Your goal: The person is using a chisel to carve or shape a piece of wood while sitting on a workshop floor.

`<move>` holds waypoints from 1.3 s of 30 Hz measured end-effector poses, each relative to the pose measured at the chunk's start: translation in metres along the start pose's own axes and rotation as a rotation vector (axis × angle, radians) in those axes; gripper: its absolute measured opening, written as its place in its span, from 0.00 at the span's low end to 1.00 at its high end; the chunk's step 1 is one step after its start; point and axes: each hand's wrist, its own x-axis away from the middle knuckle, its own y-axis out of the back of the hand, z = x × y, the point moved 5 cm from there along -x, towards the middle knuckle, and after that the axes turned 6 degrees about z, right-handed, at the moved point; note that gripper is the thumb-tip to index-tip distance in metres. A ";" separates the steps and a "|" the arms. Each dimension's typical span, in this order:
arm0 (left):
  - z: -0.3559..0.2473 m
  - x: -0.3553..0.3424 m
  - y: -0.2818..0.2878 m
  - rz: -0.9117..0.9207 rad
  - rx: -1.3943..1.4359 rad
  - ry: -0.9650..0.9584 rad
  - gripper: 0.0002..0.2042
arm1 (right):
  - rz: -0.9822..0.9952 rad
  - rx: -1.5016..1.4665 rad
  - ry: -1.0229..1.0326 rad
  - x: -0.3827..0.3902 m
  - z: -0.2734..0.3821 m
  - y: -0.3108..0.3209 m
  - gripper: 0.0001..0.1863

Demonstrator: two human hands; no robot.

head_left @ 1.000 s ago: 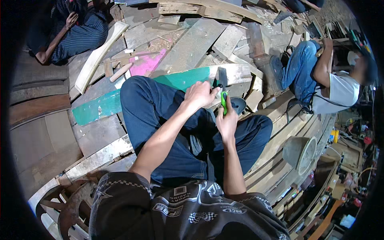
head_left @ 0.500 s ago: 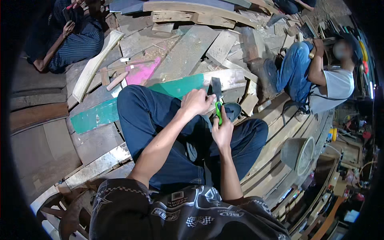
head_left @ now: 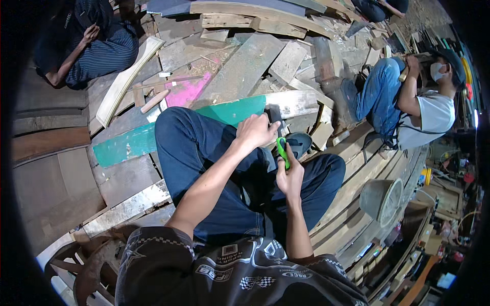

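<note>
My right hand (head_left: 290, 176) grips a green-and-black handle (head_left: 282, 151) just above my crossed legs. Beyond its tip a dark flat bar (head_left: 274, 112) points away from me; whether the two are joined, I cannot tell. My left hand (head_left: 256, 131) is closed at the bar's near part, fingers pressed against it and partly hiding it. Under the bar's far end lies a board painted green and white (head_left: 229, 111). A dark rounded object (head_left: 301, 143) sits just right of the green handle, its kind unclear.
Planks and offcuts (head_left: 250, 56) cover the floor ahead. A wooden-handled tool (head_left: 154, 101) lies by a pink board (head_left: 189, 91). One person (head_left: 109, 48) sits far left, another (head_left: 426, 107) at right. A grey bucket (head_left: 380, 201) lies tipped on the slatted boards.
The green handle and dark bar have shifted slightly toward me with my right hand. My left hand stays beside the bar. The phone-like object at the left person's hand no longer shows.
</note>
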 end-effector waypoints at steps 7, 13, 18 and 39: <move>0.005 0.002 -0.010 0.106 -0.069 0.101 0.25 | -0.054 0.047 0.156 0.002 -0.010 -0.012 0.26; 0.033 -0.017 -0.059 0.034 0.085 0.140 0.26 | 0.021 0.002 0.090 -0.004 -0.015 -0.009 0.27; 0.044 -0.029 -0.078 -0.112 0.457 0.238 0.24 | 0.078 -0.164 0.114 -0.003 -0.013 -0.001 0.29; -0.015 -0.001 -0.051 -0.238 0.022 -0.203 0.23 | 0.132 -0.423 -0.296 -0.055 -0.087 0.056 0.14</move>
